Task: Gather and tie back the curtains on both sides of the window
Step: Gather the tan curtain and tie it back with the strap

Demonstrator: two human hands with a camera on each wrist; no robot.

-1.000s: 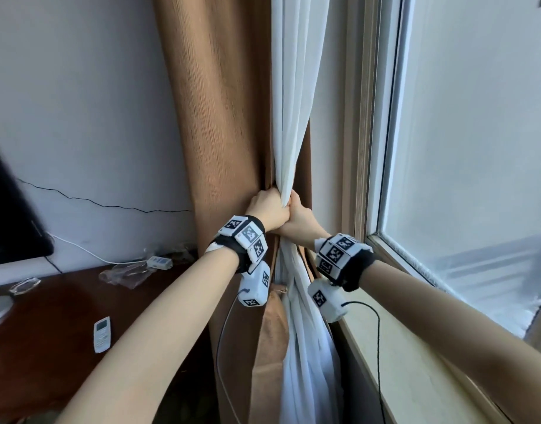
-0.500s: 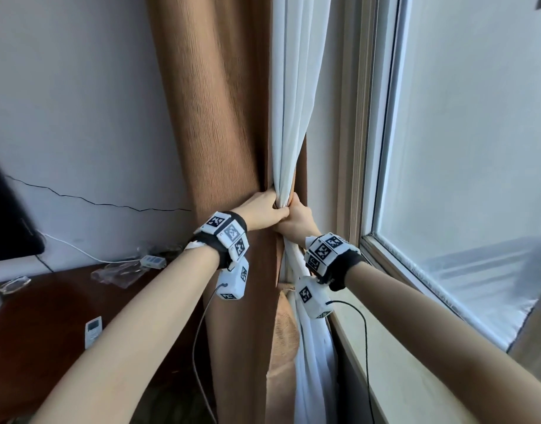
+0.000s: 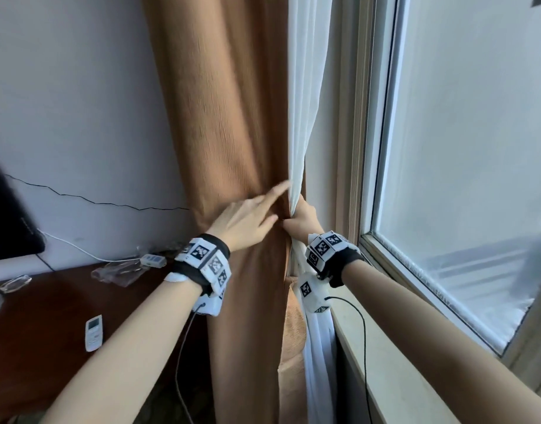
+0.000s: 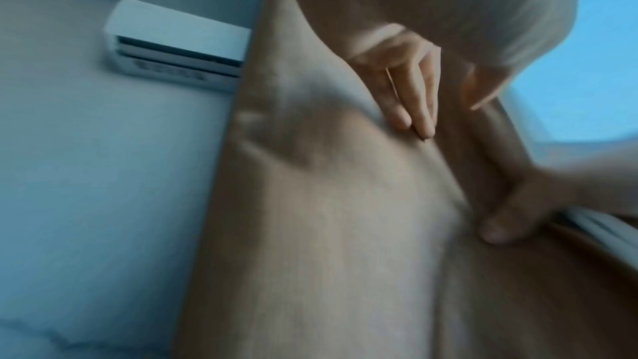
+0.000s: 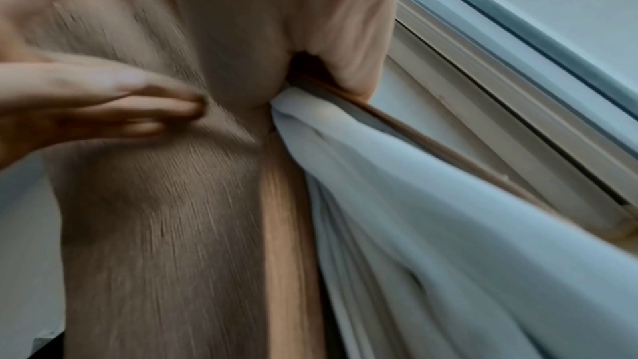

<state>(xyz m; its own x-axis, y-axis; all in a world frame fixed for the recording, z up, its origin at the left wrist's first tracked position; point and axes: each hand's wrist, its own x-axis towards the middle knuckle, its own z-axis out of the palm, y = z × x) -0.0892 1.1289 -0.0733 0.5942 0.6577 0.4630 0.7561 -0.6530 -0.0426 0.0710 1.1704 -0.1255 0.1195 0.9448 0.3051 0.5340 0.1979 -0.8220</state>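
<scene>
A brown curtain (image 3: 226, 148) hangs bunched left of the window, with a white sheer curtain (image 3: 305, 102) at its right edge. My right hand (image 3: 299, 214) grips the sheer curtain (image 5: 414, 214) at waist height, together with a fold of the brown cloth (image 5: 165, 228). My left hand (image 3: 263, 206) is open just left of it. Its fingers (image 4: 411, 92) lie straight on the brown curtain's front, the index finger pointing at the sheer. The left fingers (image 5: 103, 97) show blurred in the right wrist view. No tie-back is visible.
A dark wooden desk (image 3: 48, 316) stands on the left with a white remote (image 3: 94, 333), a plastic wrapper (image 3: 119, 270) and a dark monitor (image 3: 9, 215). The window sill (image 3: 385, 362) runs along the right below the glass (image 3: 477, 148). An air conditioner (image 4: 176, 45) hangs high on the wall.
My left hand has let go of the gathered curtains and opened, its fingers now spread over the brown cloth. The right hand keeps its hold at the same spot.
</scene>
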